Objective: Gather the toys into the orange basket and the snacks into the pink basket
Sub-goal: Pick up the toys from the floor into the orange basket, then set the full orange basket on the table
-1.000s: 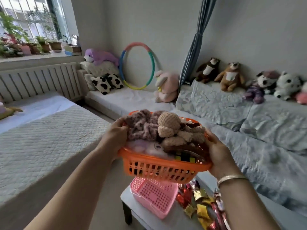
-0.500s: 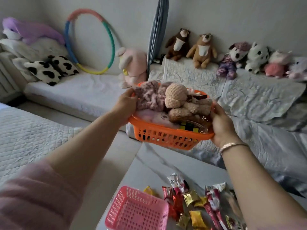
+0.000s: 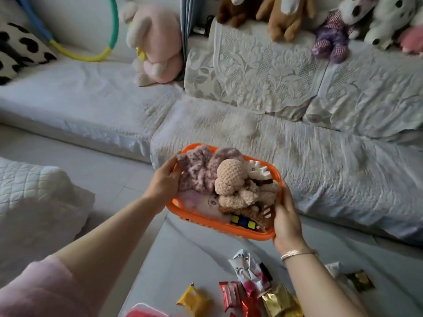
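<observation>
**A:** What fills the frame, biggest first?

**B:** A pale covered sofa (image 3: 320, 170) runs across the upper and right parts of the frame. A white table (image 3: 183, 259) takes the lower middle.

**A:** And along the top?

**B:** A pink plush rabbit (image 3: 158, 40) sits at upper centre-left, a coloured hoop (image 3: 91, 57) to its left. A row of stuffed animals (image 3: 329, 35) lines the upper right.

**A:** Where is the orange basket?

**B:** The orange basket (image 3: 219, 228) is at centre frame, over the far edge of the table and in front of the sofa. It is heaped with toys: a pink knitted toy (image 3: 199, 170), a beige crochet doll (image 3: 231, 179) and a puzzle cube (image 3: 242, 221) at its near edge.

**A:** Who has hold of it?

**B:** The left hand (image 3: 163, 184) grasps the basket's left end, thumb over the rim. The right hand (image 3: 286, 223) grasps the right end, with a bracelet (image 3: 297, 253) at the wrist.

**A:** The snacks?

**B:** Wrapped snacks (image 3: 249, 291) lie loose at lower centre on the table. A sliver of the pink basket (image 3: 146, 313) shows at the bottom edge, left of them.
</observation>
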A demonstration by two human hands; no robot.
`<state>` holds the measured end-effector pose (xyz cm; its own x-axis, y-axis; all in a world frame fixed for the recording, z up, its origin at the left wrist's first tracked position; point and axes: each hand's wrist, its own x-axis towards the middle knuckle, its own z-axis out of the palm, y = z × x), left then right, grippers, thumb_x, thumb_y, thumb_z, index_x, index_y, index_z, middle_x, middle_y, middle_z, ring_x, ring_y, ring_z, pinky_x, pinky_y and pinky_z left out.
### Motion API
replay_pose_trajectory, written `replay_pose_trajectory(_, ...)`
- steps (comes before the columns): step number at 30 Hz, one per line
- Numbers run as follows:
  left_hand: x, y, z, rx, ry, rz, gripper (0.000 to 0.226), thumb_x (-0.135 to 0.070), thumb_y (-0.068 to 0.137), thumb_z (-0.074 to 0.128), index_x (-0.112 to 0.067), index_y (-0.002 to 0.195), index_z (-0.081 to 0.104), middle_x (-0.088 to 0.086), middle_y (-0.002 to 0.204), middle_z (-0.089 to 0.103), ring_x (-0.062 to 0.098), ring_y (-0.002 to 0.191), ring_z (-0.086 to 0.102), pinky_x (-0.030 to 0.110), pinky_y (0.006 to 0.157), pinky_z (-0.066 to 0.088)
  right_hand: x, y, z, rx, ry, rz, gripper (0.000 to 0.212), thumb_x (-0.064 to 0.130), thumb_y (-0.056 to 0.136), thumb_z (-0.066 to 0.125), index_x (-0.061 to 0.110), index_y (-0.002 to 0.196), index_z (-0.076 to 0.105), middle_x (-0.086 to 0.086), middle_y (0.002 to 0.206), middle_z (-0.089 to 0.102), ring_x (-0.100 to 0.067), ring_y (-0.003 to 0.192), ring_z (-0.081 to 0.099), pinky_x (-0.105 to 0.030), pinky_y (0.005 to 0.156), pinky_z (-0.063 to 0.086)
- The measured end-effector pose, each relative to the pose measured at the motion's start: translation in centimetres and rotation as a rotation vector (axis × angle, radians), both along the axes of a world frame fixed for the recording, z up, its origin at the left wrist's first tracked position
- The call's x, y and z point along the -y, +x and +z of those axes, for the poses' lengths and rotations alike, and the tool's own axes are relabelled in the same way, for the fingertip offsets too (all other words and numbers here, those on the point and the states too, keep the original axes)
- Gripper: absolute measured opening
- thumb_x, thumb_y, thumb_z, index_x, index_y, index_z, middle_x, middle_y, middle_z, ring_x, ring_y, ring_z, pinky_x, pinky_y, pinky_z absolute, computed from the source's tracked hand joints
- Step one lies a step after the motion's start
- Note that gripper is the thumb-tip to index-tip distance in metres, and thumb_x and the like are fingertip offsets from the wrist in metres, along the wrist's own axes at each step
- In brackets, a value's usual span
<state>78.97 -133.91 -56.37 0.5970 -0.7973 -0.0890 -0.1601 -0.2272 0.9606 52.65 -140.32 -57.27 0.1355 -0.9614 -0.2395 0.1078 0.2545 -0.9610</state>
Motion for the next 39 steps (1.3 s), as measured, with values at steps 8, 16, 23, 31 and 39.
replay_pose_trajectory(8, 0.7, 1.6, -12.4, 0.033, 0.125, -0.006, 0.043, -0.011, 0.102, 0.047, -0.021, 0.143, 0.053, -0.003, 0.137, 0.059, 0.014, 0.132, 0.049, 0.035, 0.116, 0.034, 1.1, 1.9, -12.9, -0.066, 0.033, -0.053, 0.046, 0.017, 0.098, 0.048, 0.046, 0.134, 0.046, 0.01, 0.141, 0.048, -0.011, 0.127, 0.048, -0.044, 0.11, 0.037)
replay_pose_trajectory(16, -0.3, 2.4, -16.4, 0.075, 0.173, -0.02, 0.044, -0.015, 0.104, 0.045, -0.022, 0.148, 0.047, -0.001, 0.145, 0.055, 0.014, 0.137, 0.046, 0.021, 0.111, 0.03, 0.0, 2.9, -16.5, -0.14, 0.009, -0.059, 0.046, 0.017, 0.101, 0.041, 0.038, 0.141, 0.036, 0.015, 0.137, 0.046, -0.002, 0.121, 0.046, -0.012, 0.095, 0.042)
replay_pose_trajectory(23, -0.1, 2.8, -17.1, 0.07, 0.206, -0.034, 0.047, -0.022, 0.105, 0.042, -0.031, 0.151, 0.041, -0.004, 0.152, 0.048, 0.014, 0.141, 0.041, 0.022, 0.114, 0.027, 0.2, 2.9, -16.0, -0.247, -0.036, -0.003, 0.045, 0.022, 0.102, 0.036, 0.033, 0.145, 0.03, 0.018, 0.135, 0.037, -0.003, 0.123, 0.037, -0.012, 0.093, 0.033)
replay_pose_trajectory(31, -2.5, 1.8, -14.1, 0.476, 0.453, -0.051, 0.066, -0.051, 0.104, 0.029, -0.035, 0.158, -0.005, 0.002, 0.168, -0.012, 0.021, 0.155, -0.01, 0.043, 0.123, -0.004, -0.9, 1.2, -13.1, -0.37, -0.175, 0.043, 0.047, 0.019, 0.103, 0.031, 0.026, 0.149, 0.022, 0.009, 0.157, 0.016, -0.003, 0.143, 0.013, -0.035, 0.12, 0.012)
replay_pose_trajectory(39, -9.6, -2.7, -12.4, 0.626, 0.422, -0.259, 0.079, -0.066, 0.087, 0.015, -0.039, 0.156, -0.013, -0.001, 0.166, -0.02, 0.019, 0.153, -0.02, 0.043, 0.121, -0.01, -8.3, 1.3, -11.0, -0.395, -0.295, 0.148, 0.054, 0.034, 0.098, 0.033, 0.023, 0.149, 0.021, 0.005, 0.158, 0.015, -0.005, 0.145, 0.011, -0.038, 0.12, 0.012)
